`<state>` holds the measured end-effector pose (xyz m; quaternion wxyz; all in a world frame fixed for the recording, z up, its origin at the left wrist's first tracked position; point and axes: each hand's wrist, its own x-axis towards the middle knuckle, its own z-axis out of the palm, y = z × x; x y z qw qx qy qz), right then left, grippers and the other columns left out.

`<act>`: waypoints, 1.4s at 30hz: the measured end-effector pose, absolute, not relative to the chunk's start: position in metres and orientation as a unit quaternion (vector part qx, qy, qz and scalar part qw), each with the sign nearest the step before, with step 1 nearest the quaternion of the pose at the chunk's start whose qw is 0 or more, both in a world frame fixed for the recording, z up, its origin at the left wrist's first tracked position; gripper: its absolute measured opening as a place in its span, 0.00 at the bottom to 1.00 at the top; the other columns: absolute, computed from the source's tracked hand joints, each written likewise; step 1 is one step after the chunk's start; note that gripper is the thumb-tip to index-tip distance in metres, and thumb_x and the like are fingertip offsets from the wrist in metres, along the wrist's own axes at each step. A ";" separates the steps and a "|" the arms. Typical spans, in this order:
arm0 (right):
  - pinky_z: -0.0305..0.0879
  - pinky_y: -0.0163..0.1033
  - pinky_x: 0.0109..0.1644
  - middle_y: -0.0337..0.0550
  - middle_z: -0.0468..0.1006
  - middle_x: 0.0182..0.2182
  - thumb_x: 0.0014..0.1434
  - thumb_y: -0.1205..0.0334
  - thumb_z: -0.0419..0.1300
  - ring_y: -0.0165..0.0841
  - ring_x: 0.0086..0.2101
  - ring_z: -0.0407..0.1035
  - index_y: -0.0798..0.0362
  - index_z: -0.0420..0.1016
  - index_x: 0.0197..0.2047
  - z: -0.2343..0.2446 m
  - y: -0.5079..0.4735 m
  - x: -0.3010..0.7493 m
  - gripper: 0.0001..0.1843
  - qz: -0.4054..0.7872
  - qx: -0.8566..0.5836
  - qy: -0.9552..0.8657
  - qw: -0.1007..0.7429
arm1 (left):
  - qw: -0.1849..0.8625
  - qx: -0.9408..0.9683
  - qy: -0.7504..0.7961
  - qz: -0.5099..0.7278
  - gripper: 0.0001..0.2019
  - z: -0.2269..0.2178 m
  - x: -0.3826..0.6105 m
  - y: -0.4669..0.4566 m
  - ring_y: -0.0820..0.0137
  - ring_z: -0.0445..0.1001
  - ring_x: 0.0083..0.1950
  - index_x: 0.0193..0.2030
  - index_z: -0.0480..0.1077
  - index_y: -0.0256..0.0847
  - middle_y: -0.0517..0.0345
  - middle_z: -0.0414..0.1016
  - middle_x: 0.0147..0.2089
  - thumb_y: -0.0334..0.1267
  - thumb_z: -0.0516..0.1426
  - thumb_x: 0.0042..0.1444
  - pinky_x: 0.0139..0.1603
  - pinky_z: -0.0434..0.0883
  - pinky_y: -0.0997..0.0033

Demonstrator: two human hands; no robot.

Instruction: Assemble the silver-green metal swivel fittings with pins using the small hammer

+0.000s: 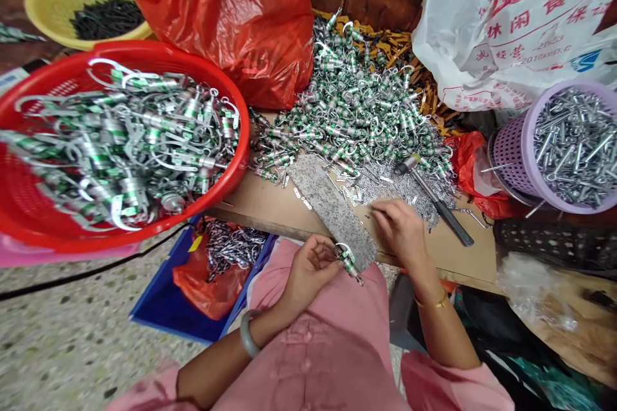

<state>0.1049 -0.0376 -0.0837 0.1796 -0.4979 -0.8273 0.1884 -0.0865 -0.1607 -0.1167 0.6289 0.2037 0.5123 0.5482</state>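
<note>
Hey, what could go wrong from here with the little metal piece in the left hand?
The green-banded metal clip could slip from the left hand and drop toward the blue crate below. The right hand works beside loose small metal pieces on the wooden board, so it might sweep some off the edge.

Your wooden board [263,202] looks matt, the red plastic basket [139,51] glossy, the metal clips [347,109] shiny, the speckled grey slab [332,209] rough.

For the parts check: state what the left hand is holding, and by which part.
The left hand holds a green-banded metal clip in its fingertips, at the clip's looped end.
</note>
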 end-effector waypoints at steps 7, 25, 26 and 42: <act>0.61 0.40 0.38 0.45 0.79 0.34 0.68 0.62 0.59 0.39 0.38 0.72 0.51 0.79 0.39 -0.082 -0.017 0.091 0.08 0.040 -0.485 -0.874 0.013 | 0.645 0.201 0.484 0.555 0.17 -0.120 -0.087 -0.160 0.72 0.77 0.33 0.37 0.69 0.40 0.61 0.80 0.32 0.33 0.71 0.44 0.36 0.71 0.75; 0.70 0.38 0.40 0.44 0.83 0.37 0.64 0.63 0.57 0.35 0.34 0.76 0.51 0.80 0.45 -0.066 -0.062 0.103 0.11 0.274 -0.522 -0.794 0.147 | 0.654 0.190 0.467 0.564 0.17 -0.121 -0.085 -0.161 0.73 0.76 0.34 0.36 0.69 0.40 0.60 0.79 0.33 0.36 0.72 0.46 0.36 0.72 0.76; 0.70 0.37 0.39 0.43 0.83 0.36 0.64 0.63 0.57 0.34 0.33 0.75 0.50 0.80 0.44 -0.060 -0.071 0.101 0.10 0.311 -0.522 -0.781 0.143 | 0.655 0.190 0.470 0.560 0.17 -0.121 -0.086 -0.161 0.73 0.76 0.34 0.37 0.69 0.40 0.60 0.79 0.33 0.36 0.72 0.46 0.36 0.72 0.76; 0.70 0.35 0.33 0.41 0.80 0.31 0.65 0.63 0.59 0.32 0.28 0.74 0.50 0.78 0.40 -0.062 -0.113 0.069 0.06 0.328 -0.494 -0.781 0.198 | 0.650 0.192 0.479 0.558 0.18 -0.118 -0.086 -0.160 0.73 0.74 0.32 0.37 0.69 0.41 0.62 0.77 0.31 0.38 0.73 0.44 0.34 0.71 0.75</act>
